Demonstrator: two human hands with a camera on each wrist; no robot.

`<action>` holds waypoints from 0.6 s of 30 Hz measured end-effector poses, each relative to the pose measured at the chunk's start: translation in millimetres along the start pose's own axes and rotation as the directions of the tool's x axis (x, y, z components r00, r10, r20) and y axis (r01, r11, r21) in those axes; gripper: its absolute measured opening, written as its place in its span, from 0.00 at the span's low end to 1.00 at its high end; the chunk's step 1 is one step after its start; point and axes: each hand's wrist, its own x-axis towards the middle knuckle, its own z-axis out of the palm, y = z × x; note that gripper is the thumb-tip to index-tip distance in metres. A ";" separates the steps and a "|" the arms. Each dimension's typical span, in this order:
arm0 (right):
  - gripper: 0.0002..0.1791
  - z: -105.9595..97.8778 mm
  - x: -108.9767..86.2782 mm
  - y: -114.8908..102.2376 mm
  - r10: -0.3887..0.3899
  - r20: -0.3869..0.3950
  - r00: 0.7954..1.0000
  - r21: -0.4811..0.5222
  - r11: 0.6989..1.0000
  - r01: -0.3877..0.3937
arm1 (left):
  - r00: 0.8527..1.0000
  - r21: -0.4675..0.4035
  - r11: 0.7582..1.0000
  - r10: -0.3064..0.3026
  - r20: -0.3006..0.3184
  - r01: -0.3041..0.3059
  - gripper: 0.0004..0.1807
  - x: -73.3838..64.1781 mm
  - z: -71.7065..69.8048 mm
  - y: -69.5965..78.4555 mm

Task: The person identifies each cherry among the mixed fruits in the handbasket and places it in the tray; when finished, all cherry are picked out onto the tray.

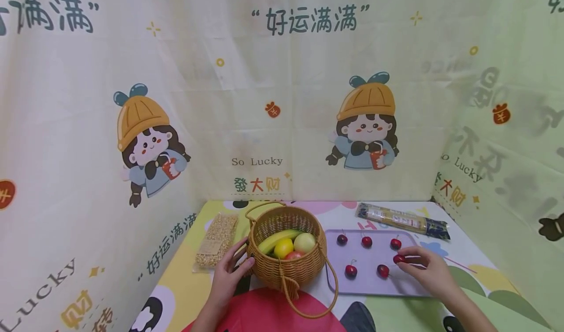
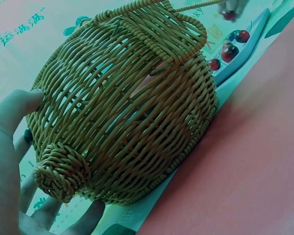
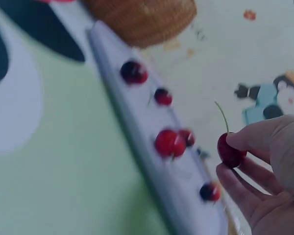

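Observation:
My right hand [image 1: 425, 271] pinches a dark red cherry [image 3: 229, 151] between thumb and fingertips, above the right part of a pale purple tray [image 1: 365, 286]. The cherry's green stem points up in the right wrist view. Several other stemmed cherries [image 1: 366, 242] lie apart on the tray. My left hand [image 1: 229, 273] rests against the left side of a round woven basket [image 1: 286, 271], its fingers spread around a woven knob [image 2: 63, 171]. Inside the basket are a banana [image 1: 277, 240], a yellow lemon-like fruit [image 1: 283, 248], a pale green fruit [image 1: 304, 243] and a partly hidden red fruit [image 1: 293, 256].
A clear bag of grain-like kernels [image 1: 217, 241] lies left of the basket. Behind the tray is a long plastic packet [image 1: 403, 220]. The basket's loop handle [image 1: 314, 316] hangs down toward the front. Printed cloth walls [image 1: 291, 136] stand around the patterned table.

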 end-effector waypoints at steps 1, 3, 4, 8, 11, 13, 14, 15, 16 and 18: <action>0.21 -1.6 -1.6 6.3 0.012 -0.006 1.000 -0.018 1.000 -0.012 | 1.000 0.000 1.000 0.001 0.001 -0.001 0.32 0.1 0.5 0.0; 0.21 -3.6 -4.5 18.5 0.016 -0.024 1.000 -0.044 0.999 -0.017 | 1.000 -0.002 1.000 -0.003 0.002 0.003 0.32 0.0 1.3 -0.2; 0.21 -4.3 -6.0 23.7 0.019 -0.033 0.999 -0.056 0.998 -0.020 | 1.000 -0.003 1.000 -0.005 0.002 0.005 0.32 -0.1 1.8 -0.1; 0.21 -6.9 -10.9 38.1 0.030 -0.050 0.998 -0.114 0.993 -0.036 | 1.000 -0.004 1.000 -0.009 -0.001 0.009 0.33 -0.7 3.1 0.0; 0.21 -9.2 -12.3 43.2 0.041 -0.043 0.998 -0.147 0.988 -0.047 | 1.000 0.006 1.000 -0.008 -0.006 0.008 0.33 -1.2 3.8 0.4; 0.21 -10.6 -12.8 45.4 0.055 -0.036 0.998 -0.158 0.986 -0.060 | 1.000 0.011 1.000 -0.009 -0.008 0.009 0.33 -1.3 4.0 1.0; 0.21 -11.3 -13.0 46.0 0.060 -0.032 0.998 -0.161 0.985 -0.065 | 1.000 0.013 1.000 -0.010 -0.009 0.010 0.33 -1.2 4.1 1.5; 0.21 -11.7 -13.0 46.8 0.068 -0.029 0.997 -0.164 0.984 -0.072 | 1.000 0.014 1.000 -0.011 -0.011 0.011 0.33 -1.2 4.1 1.9; 0.20 -11.8 -13.1 47.5 0.078 -0.027 0.997 -0.165 0.983 -0.081 | 1.000 0.014 1.000 -0.013 -0.013 0.013 0.33 -1.1 4.0 2.4; 0.20 -11.9 -12.5 48.3 0.092 -0.017 0.996 -0.163 0.982 -0.094 | 1.000 0.016 1.000 -0.017 -0.021 0.017 0.33 -1.0 3.6 3.3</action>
